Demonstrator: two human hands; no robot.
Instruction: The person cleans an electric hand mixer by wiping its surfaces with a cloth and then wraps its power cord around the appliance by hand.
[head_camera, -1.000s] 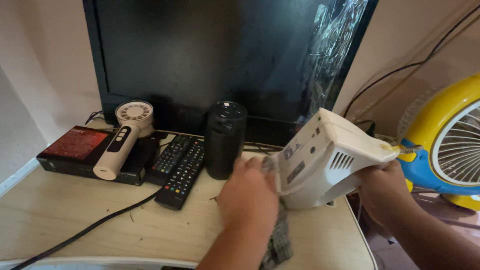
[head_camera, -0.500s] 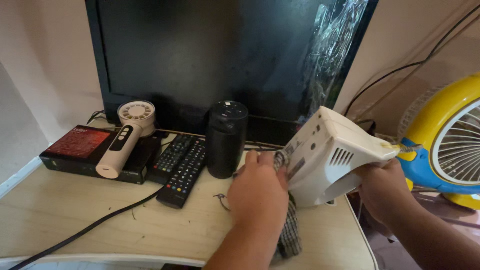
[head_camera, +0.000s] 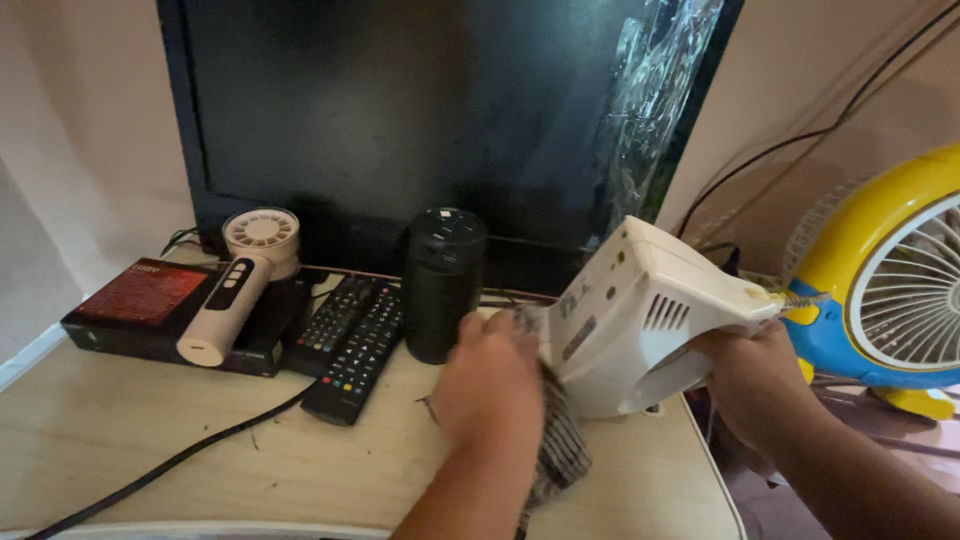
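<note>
My right hand (head_camera: 745, 385) grips the handle end of a white plastic appliance (head_camera: 640, 310) with vent slots, held tilted above the right side of the wooden table (head_camera: 150, 440). My left hand (head_camera: 490, 385) holds a checked cloth (head_camera: 560, 450) and presses it against the flat face of the appliance. The cloth hangs down below my left hand.
A black cylindrical speaker (head_camera: 440, 280) stands just left of my left hand. Two black remotes (head_camera: 350, 335), a cream handheld fan (head_camera: 235, 285) on a dark box (head_camera: 135, 305) and a black cable (head_camera: 170, 460) lie further left. A dark screen (head_camera: 400, 110) stands behind. A yellow-blue fan (head_camera: 890, 290) is at right.
My left hand with the cloth has slid back and forth along the appliance's flat face, now a little lower and left. The view has shifted slightly to the right.
</note>
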